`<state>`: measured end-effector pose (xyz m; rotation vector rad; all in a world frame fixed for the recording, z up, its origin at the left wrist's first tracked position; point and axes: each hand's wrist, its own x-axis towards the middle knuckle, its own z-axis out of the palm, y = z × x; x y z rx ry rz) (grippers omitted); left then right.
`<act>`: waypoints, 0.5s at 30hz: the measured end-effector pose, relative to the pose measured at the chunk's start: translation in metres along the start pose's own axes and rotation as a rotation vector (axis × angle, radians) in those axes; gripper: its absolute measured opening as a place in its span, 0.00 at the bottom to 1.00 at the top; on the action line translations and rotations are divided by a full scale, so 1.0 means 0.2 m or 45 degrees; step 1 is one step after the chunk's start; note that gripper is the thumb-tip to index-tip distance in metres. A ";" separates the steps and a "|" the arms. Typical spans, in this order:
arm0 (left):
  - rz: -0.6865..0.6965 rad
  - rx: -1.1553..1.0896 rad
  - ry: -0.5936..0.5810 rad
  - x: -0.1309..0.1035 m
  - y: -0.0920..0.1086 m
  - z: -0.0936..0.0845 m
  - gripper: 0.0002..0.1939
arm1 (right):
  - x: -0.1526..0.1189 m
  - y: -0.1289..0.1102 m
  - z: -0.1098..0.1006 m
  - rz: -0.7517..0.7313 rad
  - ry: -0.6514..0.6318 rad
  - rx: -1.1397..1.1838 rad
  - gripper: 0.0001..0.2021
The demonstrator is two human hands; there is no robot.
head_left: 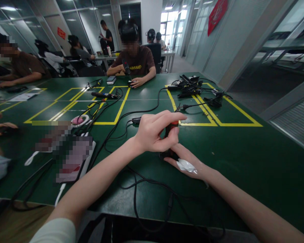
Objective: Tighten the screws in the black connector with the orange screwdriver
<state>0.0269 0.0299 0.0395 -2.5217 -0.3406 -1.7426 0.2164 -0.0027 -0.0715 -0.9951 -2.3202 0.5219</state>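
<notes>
In the head view, my left hand (158, 133) is closed round the upper part of an upright electric screwdriver (170, 128), dark with an orange-red part near its top. Its index finger stretches across the top, and the thumb curls in at the side. Below it, my right hand (183, 157) lies low over the table, thumb and fingers about a small dark object (164, 155) at the tool's lower end. My left hand partly hides this object, and I cannot make out its kind. A crumpled piece of clear-white plastic (186, 166) lies against the right hand near the wrist.
Black cables (152, 184) run over the green table (243, 162). Two phones (77, 158) lie left, beside a pink-and-white round item (80, 120). A pile of black cords (188, 86) is at the back right. Opposite, a co-worker (139, 62) holds a similar screwdriver (126, 67).
</notes>
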 end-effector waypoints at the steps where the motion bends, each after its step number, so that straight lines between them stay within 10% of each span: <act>1: 0.002 0.028 0.009 0.00 0.00 0.00 0.09 | 0.00 0.00 0.00 0.004 -0.001 0.002 0.11; 15: 0.052 -0.023 -0.049 -0.01 -0.01 0.00 0.12 | 0.00 -0.01 0.00 -0.003 -0.005 0.061 0.12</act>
